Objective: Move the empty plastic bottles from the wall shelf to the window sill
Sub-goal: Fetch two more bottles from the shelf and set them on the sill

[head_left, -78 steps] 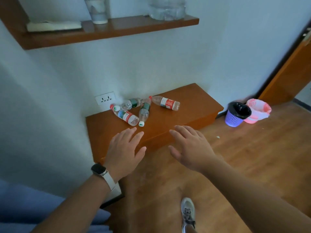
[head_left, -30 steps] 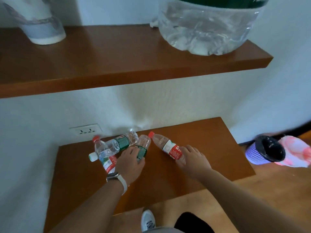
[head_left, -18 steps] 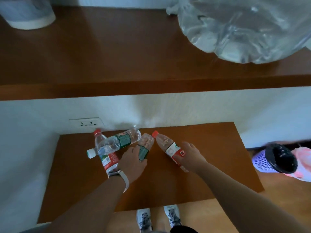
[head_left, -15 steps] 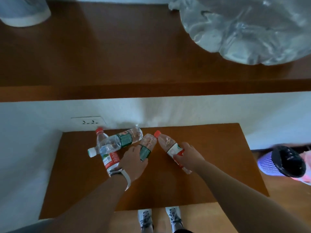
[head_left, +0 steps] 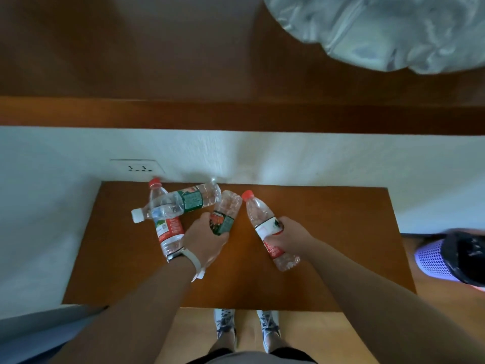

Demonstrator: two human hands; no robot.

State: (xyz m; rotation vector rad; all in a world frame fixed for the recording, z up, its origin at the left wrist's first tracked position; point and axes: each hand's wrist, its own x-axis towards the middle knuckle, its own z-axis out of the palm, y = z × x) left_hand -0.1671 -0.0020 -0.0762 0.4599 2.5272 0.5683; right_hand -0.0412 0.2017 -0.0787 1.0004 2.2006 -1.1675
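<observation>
Several empty plastic bottles lie on the lower wooden shelf (head_left: pixel 328 232). My left hand (head_left: pixel 203 240) is shut on a green-labelled bottle (head_left: pixel 225 212), gripping it around the label. My right hand (head_left: pixel 291 236) is shut on a red-capped bottle (head_left: pixel 258 212) with a red and white label, its cap pointing toward the wall. To the left, a red-labelled bottle (head_left: pixel 165 224) lies under a white-capped green-labelled bottle (head_left: pixel 183 202) that crosses over it.
An upper wooden shelf (head_left: pixel 183 74) juts out overhead with a large crumpled clear plastic container (head_left: pixel 380 35) on it. A wall socket (head_left: pixel 136 168) sits behind the bottles. A purple bin (head_left: pixel 451 258) stands on the floor at right. My shoes (head_left: pixel 246 324) are below the shelf edge.
My right hand has closed around the red-capped bottle and tilted its base off the shelf. My left hand has tightened on the green-labelled bottle. The view has dropped closer to the lower shelf.
</observation>
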